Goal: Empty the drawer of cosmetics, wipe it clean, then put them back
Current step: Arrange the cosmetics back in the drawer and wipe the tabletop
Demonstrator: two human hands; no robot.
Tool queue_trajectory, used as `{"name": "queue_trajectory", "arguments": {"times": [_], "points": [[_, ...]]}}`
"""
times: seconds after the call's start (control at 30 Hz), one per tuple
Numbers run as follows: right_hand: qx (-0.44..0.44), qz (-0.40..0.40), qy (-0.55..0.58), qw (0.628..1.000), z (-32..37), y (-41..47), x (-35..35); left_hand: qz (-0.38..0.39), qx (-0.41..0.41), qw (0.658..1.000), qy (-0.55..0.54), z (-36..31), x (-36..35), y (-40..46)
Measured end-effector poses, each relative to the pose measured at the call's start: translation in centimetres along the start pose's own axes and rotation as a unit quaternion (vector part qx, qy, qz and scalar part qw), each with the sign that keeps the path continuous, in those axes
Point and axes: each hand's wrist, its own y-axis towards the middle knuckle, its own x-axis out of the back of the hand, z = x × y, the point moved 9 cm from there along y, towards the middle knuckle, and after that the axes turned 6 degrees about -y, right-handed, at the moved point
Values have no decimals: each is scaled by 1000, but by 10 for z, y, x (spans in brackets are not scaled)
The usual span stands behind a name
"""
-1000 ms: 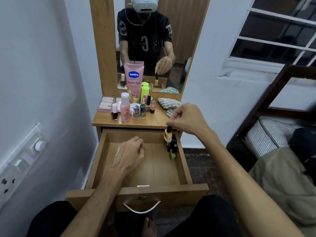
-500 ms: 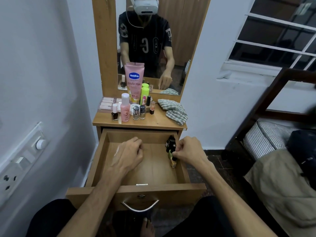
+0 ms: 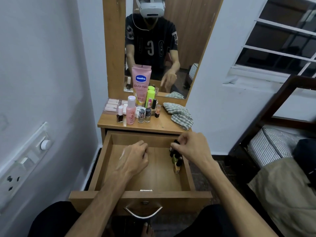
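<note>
Your right hand (image 3: 193,147) is pinching a dark-capped bottle (image 3: 175,146) at the drawer's (image 3: 102,161) three o'clock wall; your left hand (image 3: 135,158) is resting loosely curled, holding nothing.

Bare forearms, left hand (image 3: 135,157), right hand (image 3: 193,147), black trousers (image 3: 56,218), black short-sleeved shirt (image 3: 150,47) with white print, white headset (image 3: 151,6)

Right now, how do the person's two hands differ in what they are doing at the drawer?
The left hand is loosely curled and holds nothing, while the right hand pinches the black cap of a small bottle. The left hand sits over the bare middle of the drawer; the right hand is at its right wall, above a few small bottles. Both are inside the open drawer.
</note>
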Motion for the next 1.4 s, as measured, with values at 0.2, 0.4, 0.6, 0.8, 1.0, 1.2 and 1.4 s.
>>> {"name": "queue_trajectory", "arguments": {"times": [0.2, 0.4, 0.6, 0.8, 1.0, 1.2, 1.4], "points": [[34, -102, 90, 990, 60, 79, 28, 5, -7, 1000, -15, 0, 1, -1], [42, -96, 43, 994, 93, 138, 15, 4, -13, 1000, -20, 3, -2, 0], [-33, -45, 34, 998, 65, 150, -14, -5, -10, 999, -34, 5, -3, 1], [-39, -43, 75, 995, 55, 137, -13, -7, -8, 999, -34, 5, -1, 1], [54, 77, 70, 993, 51, 73, 2, -10, -8, 999, -29, 2, -1, 1], [106, 164, -20, 981, 17, -9, -26, -9, 5, 1000, -19, 0, 0, -1], [166, 114, -104, 974, -1, -37, -40, -2, 11, 1000, -9, -1, 2, -3]]}}
